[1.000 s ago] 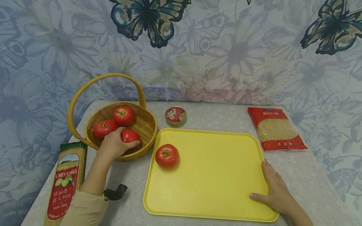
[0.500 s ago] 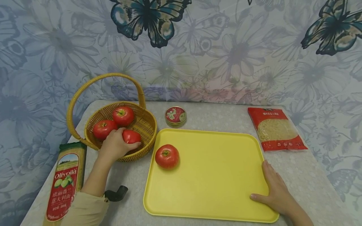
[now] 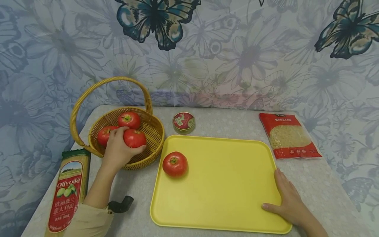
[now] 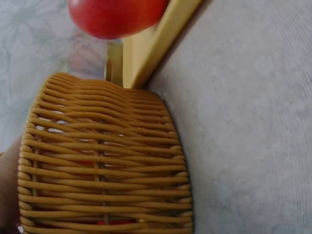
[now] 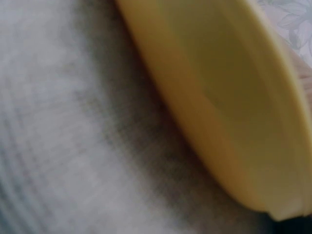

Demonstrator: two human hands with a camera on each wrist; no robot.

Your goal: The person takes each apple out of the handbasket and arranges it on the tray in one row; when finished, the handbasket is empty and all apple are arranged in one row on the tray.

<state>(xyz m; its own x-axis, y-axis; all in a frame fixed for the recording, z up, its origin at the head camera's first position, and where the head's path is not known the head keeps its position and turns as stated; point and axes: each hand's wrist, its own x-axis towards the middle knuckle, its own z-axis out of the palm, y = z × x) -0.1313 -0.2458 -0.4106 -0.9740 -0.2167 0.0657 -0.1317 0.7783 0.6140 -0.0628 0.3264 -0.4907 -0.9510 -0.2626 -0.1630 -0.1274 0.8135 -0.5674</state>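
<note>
In the head view my left hand (image 3: pixel 119 148) reaches into the wicker basket (image 3: pixel 157 126) and grips a red tomato (image 3: pixel 135 138), fingers at its left side and thumb along its lower front. Two more tomatoes, a back one (image 3: pixel 129 120) and a left one (image 3: pixel 105 135) partly covered by the fingers, sit beside it. The left wrist view is mostly basket wall (image 4: pixel 102 156). My right hand (image 3: pixel 288 200) rests on the right edge of the yellow tray (image 3: pixel 219 187), thumb over its surface, fingers extended along the rim. One tomato (image 3: pixel 175 164) stands on the tray's left side.
A small round red-lidded tin (image 3: pixel 184 122) stands behind the tray. At the back right lies a red bag of pasta (image 3: pixel 288 135). A long spaghetti packet (image 3: pixel 68 194) lies left of my forearm, and the basket's tall handle (image 3: pixel 112 79) arches above the tomatoes.
The gripped tomato has turned and risen slightly inside the basket, and my left fingers have shifted up with it. My right hand and the tray stay put.
</note>
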